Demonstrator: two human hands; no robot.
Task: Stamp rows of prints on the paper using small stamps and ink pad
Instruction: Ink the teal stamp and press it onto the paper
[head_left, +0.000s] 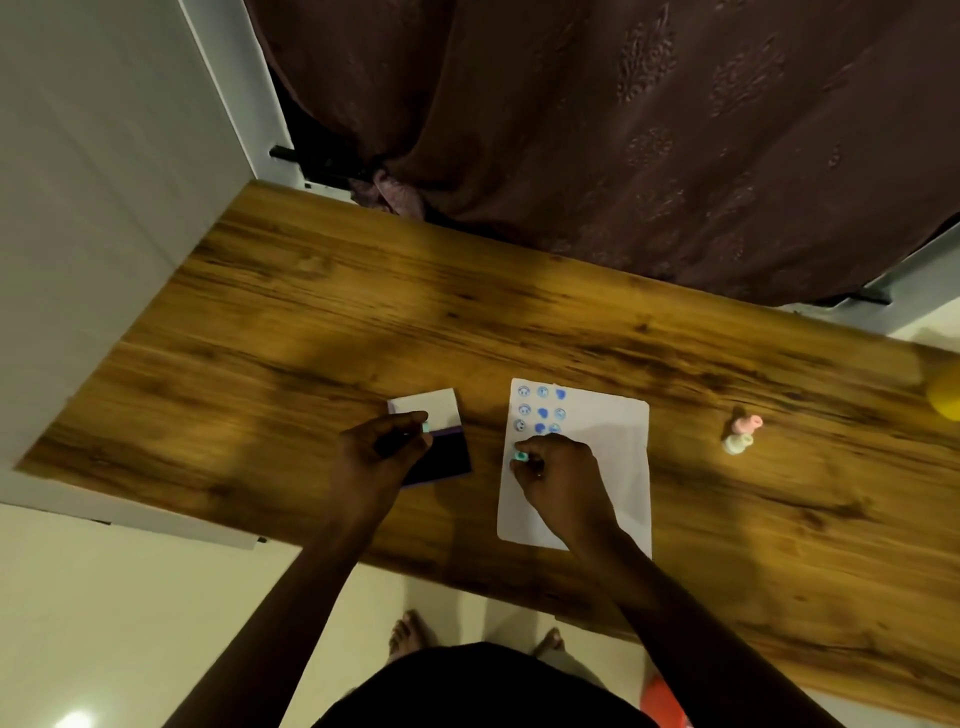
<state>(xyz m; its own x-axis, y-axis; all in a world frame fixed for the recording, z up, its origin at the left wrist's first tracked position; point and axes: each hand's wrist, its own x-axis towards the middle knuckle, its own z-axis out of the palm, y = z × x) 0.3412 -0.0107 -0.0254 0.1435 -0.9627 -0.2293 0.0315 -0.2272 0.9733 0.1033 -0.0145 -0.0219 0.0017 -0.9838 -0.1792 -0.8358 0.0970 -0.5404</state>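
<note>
A white sheet of paper (613, 467) lies on the wooden table (311, 322), with three rows of blue prints (542, 410) at its top left. My right hand (558, 470) rests on the paper's left side, fingers pinched on a small teal stamp (520, 456) just below the prints. To the left sits the open ink pad (441, 441), white lid up, dark pad below. My left hand (382, 449) hovers over it, fingers curled around a small pale teal piece (426, 427); what it is cannot be told.
A pink stamp (748, 423) and a pale green stamp (736, 443) lie on the table to the right of the paper. A yellow object (945, 395) shows at the right edge. A brown curtain (623, 130) hangs behind the table, a white wall at left.
</note>
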